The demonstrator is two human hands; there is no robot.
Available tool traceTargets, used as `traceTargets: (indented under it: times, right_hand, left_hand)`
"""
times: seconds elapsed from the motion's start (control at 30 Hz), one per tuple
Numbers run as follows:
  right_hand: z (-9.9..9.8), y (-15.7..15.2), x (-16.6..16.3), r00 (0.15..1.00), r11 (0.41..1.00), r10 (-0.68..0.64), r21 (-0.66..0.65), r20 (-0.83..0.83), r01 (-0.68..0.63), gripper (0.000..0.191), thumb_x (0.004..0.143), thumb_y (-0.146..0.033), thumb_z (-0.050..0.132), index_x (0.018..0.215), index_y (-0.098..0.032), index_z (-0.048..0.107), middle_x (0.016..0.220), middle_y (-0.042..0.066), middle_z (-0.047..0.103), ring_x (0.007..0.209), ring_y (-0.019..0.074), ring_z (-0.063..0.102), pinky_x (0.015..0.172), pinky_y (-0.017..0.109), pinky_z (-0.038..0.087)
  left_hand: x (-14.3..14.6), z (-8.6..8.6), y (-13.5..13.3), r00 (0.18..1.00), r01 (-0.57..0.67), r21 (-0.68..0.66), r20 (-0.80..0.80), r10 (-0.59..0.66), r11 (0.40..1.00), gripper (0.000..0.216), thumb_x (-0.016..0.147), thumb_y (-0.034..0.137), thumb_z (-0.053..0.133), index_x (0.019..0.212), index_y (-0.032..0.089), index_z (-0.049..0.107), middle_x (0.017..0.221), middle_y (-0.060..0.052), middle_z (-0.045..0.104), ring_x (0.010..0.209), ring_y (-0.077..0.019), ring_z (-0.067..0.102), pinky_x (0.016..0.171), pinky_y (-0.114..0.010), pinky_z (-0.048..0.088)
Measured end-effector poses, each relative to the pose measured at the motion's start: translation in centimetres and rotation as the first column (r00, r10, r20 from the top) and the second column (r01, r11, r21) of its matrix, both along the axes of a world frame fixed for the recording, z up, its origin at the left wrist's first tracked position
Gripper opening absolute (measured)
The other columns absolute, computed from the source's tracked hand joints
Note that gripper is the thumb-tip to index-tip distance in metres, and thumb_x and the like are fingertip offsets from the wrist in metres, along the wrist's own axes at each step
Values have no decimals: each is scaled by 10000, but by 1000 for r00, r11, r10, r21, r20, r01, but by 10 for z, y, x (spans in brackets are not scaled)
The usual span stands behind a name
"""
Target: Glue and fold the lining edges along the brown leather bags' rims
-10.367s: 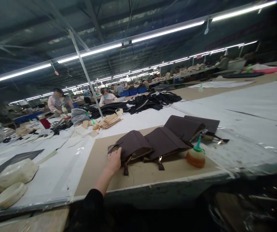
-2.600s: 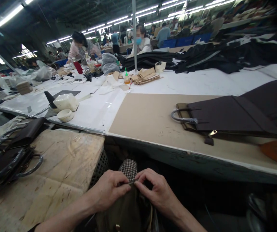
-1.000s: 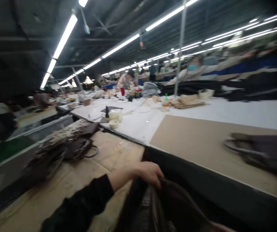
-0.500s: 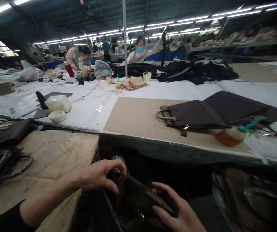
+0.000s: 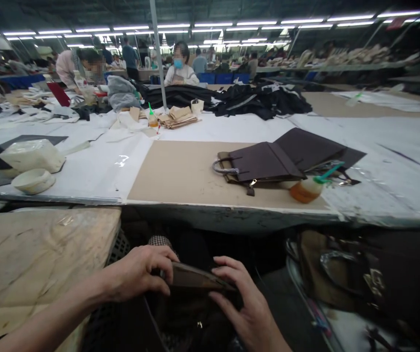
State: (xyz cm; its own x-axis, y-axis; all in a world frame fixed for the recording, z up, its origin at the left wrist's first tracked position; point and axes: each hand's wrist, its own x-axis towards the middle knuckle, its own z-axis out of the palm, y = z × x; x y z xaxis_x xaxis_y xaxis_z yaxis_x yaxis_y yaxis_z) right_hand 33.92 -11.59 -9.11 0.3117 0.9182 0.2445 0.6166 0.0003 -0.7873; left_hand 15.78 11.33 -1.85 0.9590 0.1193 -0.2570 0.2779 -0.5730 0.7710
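Note:
A dark brown handbag (image 5: 199, 279) is low in front of me, its upper edge towards me and its lower part lost in shadow. My left hand (image 5: 146, 274) pinches the left end of that edge between thumb and curled fingers. At the right end, the thumb and fingers of my right hand (image 5: 241, 298) lie on either side of the edge. A small metal glint shows on the bag below my hands. On the table ahead lies another dark brown handbag (image 5: 264, 161), with a wrapped handle and a zip pull.
A glue bottle (image 5: 307, 189) with a green nozzle is by the table's front edge. A round dish (image 5: 33, 181) and a wrapped block (image 5: 32, 155) sit left. A brown-covered board (image 5: 45, 244) is beside my left arm; more bags (image 5: 342, 274) are at lower right. People work beyond.
The view has swung right and levelled. My left hand has closed more on the bag's edge, and the edge has tilted nearer to level. Across the table, a person's raised arm has come down.

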Motion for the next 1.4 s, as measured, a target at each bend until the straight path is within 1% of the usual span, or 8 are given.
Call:
traceTargets:
  times: [0.13, 0.27, 0.5, 0.7, 0.97, 1.13, 1.27, 1.4]
  right_hand:
    - [2, 4, 1, 997, 998, 54, -14, 61, -54, 237, 919, -124, 570, 1113, -260, 553, 1319, 90, 514, 1181, 216, 574, 955, 326, 536]
    - [3, 6, 1, 976, 993, -44, 116, 215, 19, 295, 885, -100, 602, 1138, -246, 565, 1391, 118, 439, 1089, 226, 589, 875, 354, 573]
    - [9, 12, 3, 941, 990, 32, 120, 337, -77, 262, 905, -84, 589, 1124, -224, 629, 1215, 108, 573, 1146, 244, 554, 932, 381, 546]
    - [13, 12, -2, 990, 999, 35, -21, 137, -33, 76, 930, -188, 586, 907, -222, 651, 1134, 77, 625, 1104, 228, 590, 904, 343, 536]
    - [-5, 24, -20, 962, 956, -268, -142, -54, 258, 263, 871, -291, 616, 643, -194, 531, 1200, 117, 616, 875, 201, 685, 757, 306, 548]
    - [-9, 25, -22, 949, 949, -306, -108, -78, 297, 225, 849, -298, 639, 677, -203, 528, 1287, 142, 593, 1068, 274, 639, 836, 361, 538]
    - [-7, 25, -18, 884, 936, -352, -132, -307, 327, 217, 828, -321, 679, 826, -210, 492, 1382, 161, 548, 837, 188, 684, 746, 317, 563]
    - [-3, 27, -11, 800, 952, -276, -263, -532, 154, 310, 839, -322, 684, 1099, -223, 546, 1219, 102, 685, 918, 206, 704, 849, 345, 553]
  left_hand:
    - [1, 0, 2, 1000, 0, -22, 10, 0, 1000, 130, 732, 207, 839, 782, 248, 727, 1170, 70, 661, 1042, -155, 621, 897, -216, 422]
    - [2, -1, 2, 1000, -11, -19, 1, 11, 1000, 129, 734, 201, 836, 764, 245, 719, 1181, 73, 662, 1052, -161, 621, 909, -229, 419]
    - [0, -1, 4, 1000, -22, -36, 0, 22, 999, 118, 745, 227, 829, 765, 244, 714, 1177, 76, 659, 1045, -152, 619, 894, -219, 416]
    - [-3, 0, 0, 997, -74, -56, 17, 75, 996, 110, 826, 287, 757, 769, 221, 690, 1076, 52, 690, 961, -139, 633, 827, -204, 419]
    - [2, -11, -23, 932, -355, 212, 4, 363, 910, 218, 862, 287, 644, 677, 187, 586, 744, 26, 674, 704, -140, 601, 651, -229, 381]
    - [3, -17, -23, 919, -380, 253, -5, 394, 890, 233, 852, 295, 630, 657, 192, 555, 707, 22, 655, 676, -146, 583, 632, -236, 367]
    - [5, -19, -20, 916, -379, 269, -24, 400, 885, 234, 839, 306, 635, 652, 195, 549, 699, 18, 651, 679, -155, 580, 633, -240, 369]
    - [6, -21, -19, 919, -373, 275, -24, 394, 886, 242, 850, 324, 627, 658, 196, 553, 703, 16, 652, 678, -157, 579, 638, -243, 374]
